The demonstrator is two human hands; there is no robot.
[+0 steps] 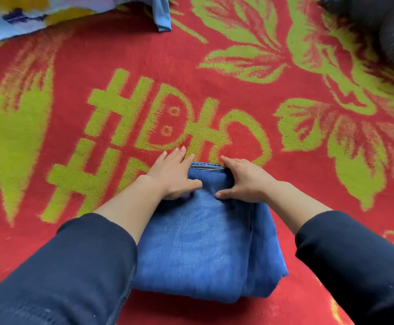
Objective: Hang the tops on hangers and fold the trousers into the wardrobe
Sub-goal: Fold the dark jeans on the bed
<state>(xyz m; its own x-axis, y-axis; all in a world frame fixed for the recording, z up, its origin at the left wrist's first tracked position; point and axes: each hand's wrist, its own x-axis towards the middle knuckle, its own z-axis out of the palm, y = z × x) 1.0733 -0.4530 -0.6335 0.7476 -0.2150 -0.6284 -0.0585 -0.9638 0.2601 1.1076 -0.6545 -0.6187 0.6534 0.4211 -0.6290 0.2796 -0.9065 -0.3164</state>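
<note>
Pressing jeans [203, 242] | left hand [171, 175] flat, grip apart | right hand [244, 179] clamps far edge | blanket [74, 113] around

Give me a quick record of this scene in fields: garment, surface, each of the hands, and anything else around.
garment: folded jeans, blue, lying flat
surface: blanket, red with green pattern
left hand: fingers straight, thumb on the jeans' far end
right hand: fingers curled over the jeans' far edge
elsewhere: blue garment at the top edge
</note>
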